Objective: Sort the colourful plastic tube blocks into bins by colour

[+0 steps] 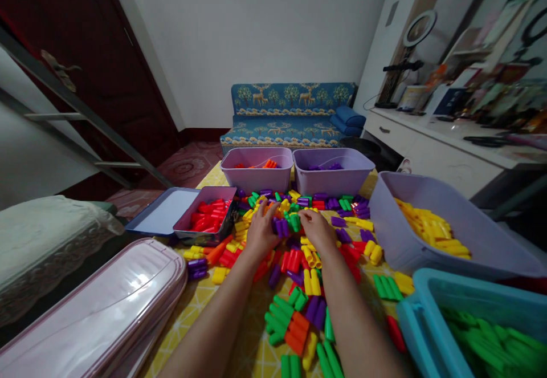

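Many plastic building pieces shaped like joined tubes lie heaped over the table in red, yellow, green, purple and orange. My left hand [261, 231] is over the middle of the heap, its thumb and fingers around a purple building piece [281, 228]. Close beside it, my right hand [317, 228] has its fingers curled and pinched at the edge of a green building piece [293, 221]. The purple and green pieces touch or nearly touch; whether they are joined I cannot tell. Nearer me, green and orange pieces [297, 332] lie between my forearms.
Purple bins hold orange pieces [256, 181], purple pieces [333, 181] and yellow pieces [393, 235]. A blue bin [431, 309] contains green pieces. Red pieces fill a tin box [226, 230] at left. Stacked lids [98, 304] lie front left, on the yellow patterned tablecloth [196, 315].
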A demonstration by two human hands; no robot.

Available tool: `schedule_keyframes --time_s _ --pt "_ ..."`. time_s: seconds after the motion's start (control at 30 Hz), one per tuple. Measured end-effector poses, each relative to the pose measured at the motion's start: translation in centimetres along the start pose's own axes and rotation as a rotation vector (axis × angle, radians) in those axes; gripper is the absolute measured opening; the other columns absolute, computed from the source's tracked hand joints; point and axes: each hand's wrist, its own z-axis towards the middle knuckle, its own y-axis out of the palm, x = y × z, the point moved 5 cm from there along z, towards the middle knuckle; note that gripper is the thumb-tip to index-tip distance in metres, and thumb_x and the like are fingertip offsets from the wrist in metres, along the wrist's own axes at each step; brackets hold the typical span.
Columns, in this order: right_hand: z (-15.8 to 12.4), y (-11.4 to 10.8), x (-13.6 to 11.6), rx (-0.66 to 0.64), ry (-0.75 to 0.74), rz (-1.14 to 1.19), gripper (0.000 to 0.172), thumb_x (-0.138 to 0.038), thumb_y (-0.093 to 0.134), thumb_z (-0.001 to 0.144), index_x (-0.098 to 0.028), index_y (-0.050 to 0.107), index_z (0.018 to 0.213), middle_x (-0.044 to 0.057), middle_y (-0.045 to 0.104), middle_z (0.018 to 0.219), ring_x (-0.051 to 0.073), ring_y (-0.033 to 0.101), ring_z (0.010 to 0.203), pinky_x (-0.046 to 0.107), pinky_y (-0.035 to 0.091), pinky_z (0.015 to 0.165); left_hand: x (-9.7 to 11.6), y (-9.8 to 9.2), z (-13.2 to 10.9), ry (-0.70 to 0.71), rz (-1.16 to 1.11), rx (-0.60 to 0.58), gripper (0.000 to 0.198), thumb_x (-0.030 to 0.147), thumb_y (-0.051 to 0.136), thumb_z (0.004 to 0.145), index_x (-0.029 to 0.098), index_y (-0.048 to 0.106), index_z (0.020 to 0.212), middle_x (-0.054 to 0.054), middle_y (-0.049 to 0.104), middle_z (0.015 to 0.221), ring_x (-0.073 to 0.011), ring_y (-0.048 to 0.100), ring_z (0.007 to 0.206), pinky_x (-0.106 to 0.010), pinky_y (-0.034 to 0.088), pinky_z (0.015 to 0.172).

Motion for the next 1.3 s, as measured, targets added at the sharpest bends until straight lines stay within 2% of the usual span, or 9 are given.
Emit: schedule_keyframes --time_s 0.17,0.33,0.53,0.73,0.8,0.9,1.0,1.17,1.3 --pt "0.1 0.4 -0.2 -0.020 0.050 0.243 0.024 -0.029 0.056 0.077 -0.017 0.067 0.094 0.006 0.072 0.091 0.019 0.067 0.083 0.032 0.052 0.076 -0.7 -0.3 0.4 0.021 -0.142 0.143 0.064 0.011 0.064 0.063 0.017 0.054 0.127 -0.014 0.047 0.136 -0.0292 0.045 0.127 -0.041 0.039 0.105" --pt "0.3 0.3 -0.6 0.020 0.007 0.399 0.027 -0.032 0.055 0.074 -0.017 0.068 0.093 0.006 0.073 0.088 0.021 0.069 0.079 0.033 0.054 0.072 -1.4 -0.6 0.1 -0.036 -0.420 0.167 0.048 0.029 0.067 0.072 0.018 0.060 0.119 -0.009 0.065 0.115 -0.0240 0.059 0.110 -0.038 0.044 0.097" --pt "0.6 0.1 -0.1 0.045 -0.027 0.391 0.029 -0.035 0.056 0.073 -0.016 0.068 0.092 0.008 0.073 0.090 0.022 0.068 0.080 0.036 0.054 0.074 -1.5 -0.9 0.2 -0.143 -0.575 0.160 0.036 0.037 0.065 0.075 0.020 0.066 0.108 -0.005 0.070 0.102 -0.0217 0.064 0.094 -0.034 0.047 0.087" --pt "0.5 0.1 -0.1 0.067 -0.021 0.433 0.034 -0.039 0.056 0.073 -0.015 0.067 0.094 0.010 0.072 0.091 0.023 0.068 0.081 0.035 0.054 0.073 -3.5 -0.9 -0.3 -0.331 -0.570 0.320 0.059 0.037 0.065 0.076 0.020 0.049 0.131 -0.007 0.067 0.105 -0.0228 0.063 0.095 -0.038 0.046 0.089" --pt "0.5 -0.1 -0.3 0.102 -0.014 0.452 0.035 -0.039 0.056 0.074 -0.015 0.065 0.097 0.010 0.072 0.092 0.023 0.069 0.080 0.034 0.054 0.071 -3.6 -0.8 -0.3 -0.288 -0.545 0.351 0.061 0.032 0.065 0.076 0.020 0.047 0.133 -0.010 0.063 0.117 -0.0243 0.059 0.107 -0.040 0.043 0.096" --pt "0.3 -0.9 -1.0 0.156 -0.026 0.444 0.034 -0.038 0.055 0.074 -0.016 0.065 0.097 0.010 0.072 0.095 0.022 0.068 0.081 0.033 0.053 0.071 -3.0 -1.2 -0.2 -0.139 -0.478 0.379 0.054 0.024 0.061 0.077 0.022 0.050 0.130 -0.011 0.048 0.139 -0.0244 0.043 0.130 -0.041 0.034 0.108" --pt "0.0 -1.4 -2.0 0.129 -0.040 0.440 0.030 -0.037 0.054 0.076 -0.016 0.066 0.093 0.008 0.072 0.089 0.020 0.068 0.074 0.030 0.053 0.066 -2.1 -1.7 -0.3 -0.074 -0.498 0.371 0.043 0.022 0.055 0.081 0.024 0.057 0.124 -0.007 0.046 0.142 -0.0225 0.040 0.132 -0.040 0.035 0.108" --pt "-0.4 -1.3 -3.3 0.033 -0.121 0.164 0.019 -0.029 0.056 0.076 -0.019 0.069 0.086 0.005 0.072 0.082 0.019 0.067 0.076 0.029 0.051 0.069 -1.6 -2.4 -0.8 -0.123 -0.461 0.427 0.024 0.021 0.052 0.081 0.022 0.072 0.095 -0.005 0.070 0.106 -0.0213 0.062 0.103 -0.037 0.048 0.093" --pt "-1.0 -0.2 -3.3 -0.100 -0.116 -0.172 0.024 -0.026 0.066 0.071 -0.023 0.071 0.094 0.004 0.072 0.095 0.020 0.066 0.087 0.029 0.048 0.077 -1.7 -1.7 -0.9 -0.151 -0.463 0.365 0.024 0.023 0.052 0.082 0.019 0.071 0.096 -0.003 0.073 0.086 -0.0160 0.065 0.075 -0.028 0.051 0.072"
